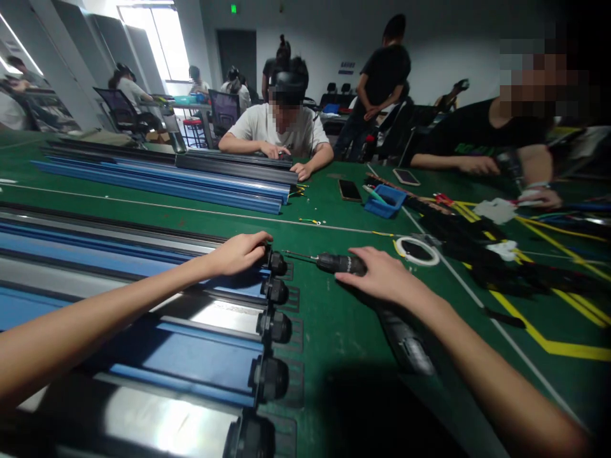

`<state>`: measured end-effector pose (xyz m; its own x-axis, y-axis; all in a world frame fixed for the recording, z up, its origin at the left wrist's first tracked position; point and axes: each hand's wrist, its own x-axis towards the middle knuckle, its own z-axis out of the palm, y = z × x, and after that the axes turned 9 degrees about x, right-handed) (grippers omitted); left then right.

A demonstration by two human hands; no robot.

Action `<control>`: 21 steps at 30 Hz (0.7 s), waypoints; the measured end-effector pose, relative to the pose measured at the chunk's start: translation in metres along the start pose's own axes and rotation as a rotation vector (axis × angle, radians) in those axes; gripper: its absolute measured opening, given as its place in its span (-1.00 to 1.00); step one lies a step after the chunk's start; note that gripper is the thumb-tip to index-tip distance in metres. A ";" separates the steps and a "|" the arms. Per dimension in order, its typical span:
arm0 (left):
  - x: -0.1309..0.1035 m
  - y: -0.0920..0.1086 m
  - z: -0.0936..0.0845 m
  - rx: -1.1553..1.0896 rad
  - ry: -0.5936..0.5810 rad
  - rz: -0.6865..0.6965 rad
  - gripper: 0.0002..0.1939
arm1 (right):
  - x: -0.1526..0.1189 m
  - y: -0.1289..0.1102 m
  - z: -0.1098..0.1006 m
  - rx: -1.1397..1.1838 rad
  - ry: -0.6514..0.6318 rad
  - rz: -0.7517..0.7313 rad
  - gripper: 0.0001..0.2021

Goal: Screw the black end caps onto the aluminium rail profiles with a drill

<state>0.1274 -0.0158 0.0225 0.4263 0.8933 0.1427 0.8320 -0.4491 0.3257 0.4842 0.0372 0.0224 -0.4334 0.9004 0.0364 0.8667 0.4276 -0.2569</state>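
Note:
My left hand [241, 253] reaches over a row of long blue and silver metal profiles [186, 346]. Its fingers are curled over the end of a far profile, beside a black cable gland [278, 263]; the fingertips are partly hidden. Similar black glands stick out of the other profile ends, with flat slotted tabs beside them. My right hand [384, 277] is wrapped around a black cordless screwdriver [341, 263]. The tool's long thin bit [300, 256] points left, its tip just short of the gland by my left hand. The screwdriver's handle slants down below my palm.
More profiles [191, 184] lie across the green table [329, 331], where a person [281, 121] works opposite. A blue tray [384, 200], phones, a white cable coil [417, 250] and dark wiring with yellow strips are rightward. Another person's hand [541, 196] works there.

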 end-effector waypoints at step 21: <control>-0.035 0.035 -0.007 0.044 0.015 -0.057 -0.57 | -0.063 0.012 0.018 0.064 0.101 0.179 -0.30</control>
<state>0.1389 -0.0625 0.0353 0.3723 0.9176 0.1393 0.8698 -0.3974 0.2925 0.5178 -0.0163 -0.0002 -0.2443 0.9663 0.0807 0.9088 0.2572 -0.3286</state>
